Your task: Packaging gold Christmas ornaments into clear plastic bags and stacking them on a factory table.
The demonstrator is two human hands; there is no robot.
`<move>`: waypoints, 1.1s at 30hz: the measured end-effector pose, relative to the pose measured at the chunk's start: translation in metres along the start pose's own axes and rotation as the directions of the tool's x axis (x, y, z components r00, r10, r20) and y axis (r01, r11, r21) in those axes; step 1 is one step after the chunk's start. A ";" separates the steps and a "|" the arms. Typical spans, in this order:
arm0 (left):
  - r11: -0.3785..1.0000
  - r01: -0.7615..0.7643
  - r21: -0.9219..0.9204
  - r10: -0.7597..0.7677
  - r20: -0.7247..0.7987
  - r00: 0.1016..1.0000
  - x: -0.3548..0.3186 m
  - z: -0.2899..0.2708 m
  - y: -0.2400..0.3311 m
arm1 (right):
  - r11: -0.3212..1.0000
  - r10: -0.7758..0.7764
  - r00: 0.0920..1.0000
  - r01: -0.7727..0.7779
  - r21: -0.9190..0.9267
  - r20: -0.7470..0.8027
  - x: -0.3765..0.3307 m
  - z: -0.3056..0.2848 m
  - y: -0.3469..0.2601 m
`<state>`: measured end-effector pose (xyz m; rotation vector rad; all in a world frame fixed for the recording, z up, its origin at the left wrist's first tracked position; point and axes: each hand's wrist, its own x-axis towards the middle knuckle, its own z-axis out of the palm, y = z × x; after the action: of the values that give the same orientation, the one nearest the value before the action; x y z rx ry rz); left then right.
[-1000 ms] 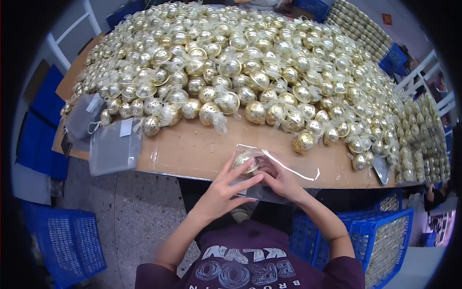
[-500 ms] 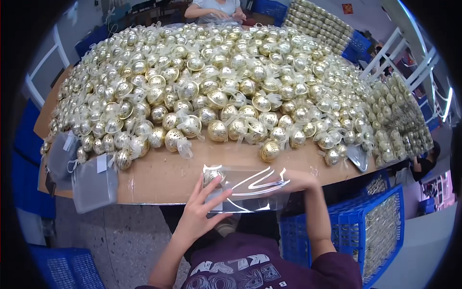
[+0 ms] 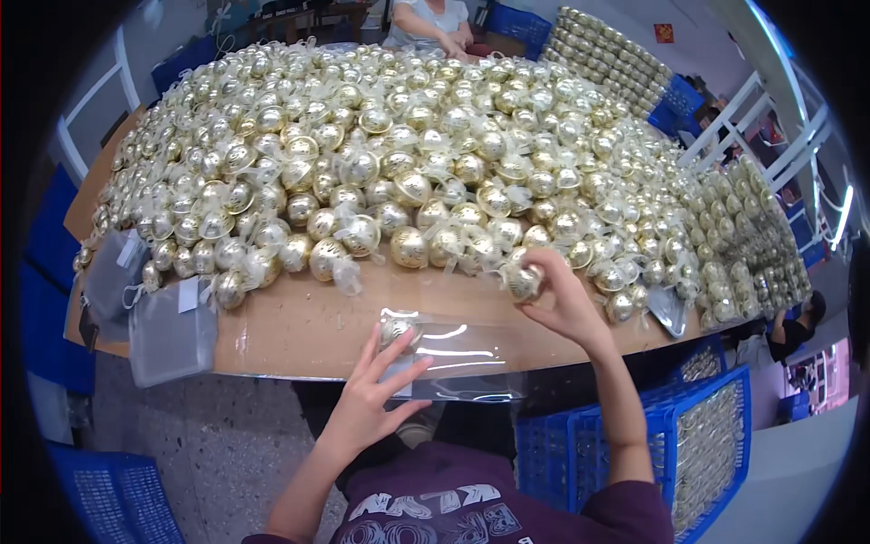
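left hand (image 3: 373, 392): fingers spread, pressing flat | right hand (image 3: 555, 299): raised, fingers pinched

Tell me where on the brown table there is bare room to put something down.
The bare strip of the brown table lies along the near edge, between the grey pouches and the clear plastic bag under the left hand. Behind it, the heap of gold ball ornaments is crowded; the right hand picks there.
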<state>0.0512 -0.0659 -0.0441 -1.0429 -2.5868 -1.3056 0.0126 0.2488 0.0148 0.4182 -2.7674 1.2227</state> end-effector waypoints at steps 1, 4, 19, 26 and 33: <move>1.000 0.006 -0.003 -0.006 0.006 1.000 -0.001 0.000 0.001 | 0.988 -0.036 0.995 0.050 0.147 -0.094 -0.012 0.002 0.010; 1.000 0.006 -0.001 -0.006 -0.013 1.000 -0.004 -0.001 -0.002 | 0.889 -0.047 0.969 0.152 0.432 -0.244 -0.042 0.009 0.012; 0.994 0.061 -0.095 -0.063 -0.013 0.998 0.001 -0.002 -0.005 | 0.877 0.304 0.950 -0.252 0.409 -0.066 -0.102 0.031 0.026; 0.996 -0.006 -0.090 0.008 0.015 1.000 0.000 -0.003 -0.004 | 0.904 -0.102 0.888 -0.106 0.415 0.449 -0.056 0.054 0.011; 0.996 -0.023 -0.085 0.018 -0.060 0.998 -0.010 -0.002 -0.009 | 0.618 0.041 0.895 -0.371 0.693 0.443 -0.010 0.144 -0.021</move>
<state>0.0530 -0.0762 -0.0519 -1.0242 -2.4914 -1.4313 0.0323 0.1315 -0.0697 0.4148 -2.4394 2.6617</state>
